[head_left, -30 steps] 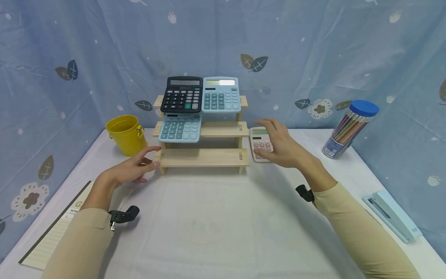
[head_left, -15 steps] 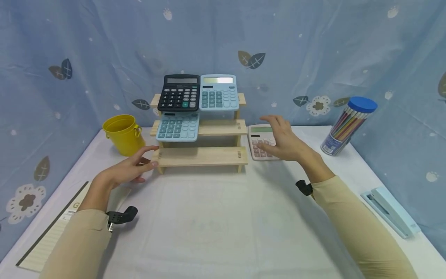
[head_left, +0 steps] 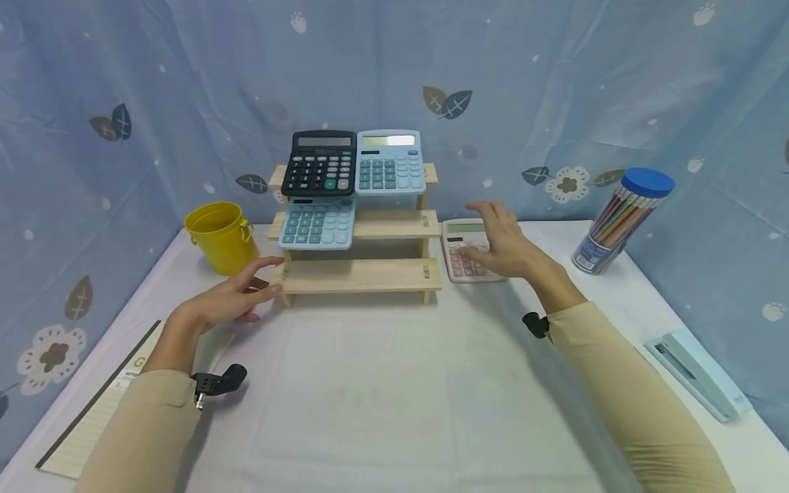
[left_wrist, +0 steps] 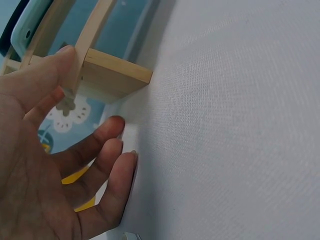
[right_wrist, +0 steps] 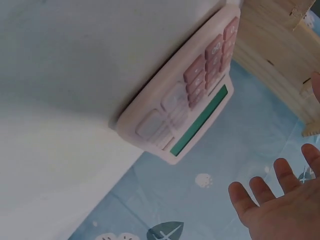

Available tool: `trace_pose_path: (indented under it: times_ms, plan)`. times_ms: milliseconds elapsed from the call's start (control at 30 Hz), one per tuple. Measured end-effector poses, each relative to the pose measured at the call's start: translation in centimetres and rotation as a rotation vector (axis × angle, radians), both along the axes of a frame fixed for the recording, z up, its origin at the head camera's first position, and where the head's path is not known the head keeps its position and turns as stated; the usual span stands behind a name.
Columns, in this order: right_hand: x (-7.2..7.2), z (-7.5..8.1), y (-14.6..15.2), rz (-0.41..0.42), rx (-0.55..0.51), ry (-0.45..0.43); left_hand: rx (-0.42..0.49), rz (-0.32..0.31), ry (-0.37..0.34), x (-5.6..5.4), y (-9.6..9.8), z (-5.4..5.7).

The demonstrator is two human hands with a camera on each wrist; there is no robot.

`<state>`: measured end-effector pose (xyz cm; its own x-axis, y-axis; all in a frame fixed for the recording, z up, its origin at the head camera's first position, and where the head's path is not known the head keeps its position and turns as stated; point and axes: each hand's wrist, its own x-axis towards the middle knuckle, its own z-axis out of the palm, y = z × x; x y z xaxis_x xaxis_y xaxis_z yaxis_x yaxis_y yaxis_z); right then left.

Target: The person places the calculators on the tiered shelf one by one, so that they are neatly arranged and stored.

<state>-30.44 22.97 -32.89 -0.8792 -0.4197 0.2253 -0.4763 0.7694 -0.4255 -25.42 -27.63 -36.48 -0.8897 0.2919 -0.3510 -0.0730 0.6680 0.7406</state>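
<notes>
Right hand (head_left: 502, 243): fingers (right_wrist: 280, 175) spread wide, holding nothing, hovering just above the pink calculator (head_left: 465, 252), which lies flat on the bench (head_left: 382, 383) under the fingertips, beside the rack (head_left: 360, 276). Left hand (head_left: 224, 301): fingers (left_wrist: 107, 150) relaxed and open, thumb tip touching the rack's lowest shelf end. Yellow cup (head_left: 220, 236) stands beyond the left fingers.

Three calculators (head_left: 353, 164) are set on the stepped rack (head_left: 360, 275) at the bench's (head_left: 382, 411) twelve o'clock. A bucket (head_left: 222, 236) is placed at its nine o'clock, a fourth calculator (head_left: 466, 252) at three, a pencil tube (head_left: 619, 220) further right.
</notes>
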Motion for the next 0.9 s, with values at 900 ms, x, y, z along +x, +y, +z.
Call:
trace_pose_path:
  times_ms: [900]
  plan:
    - [-2.0, -1.9, -1.0, -0.208, 0.058, -0.267, -0.005, 0.009, 0.008, 0.2, 0.3, 0.1]
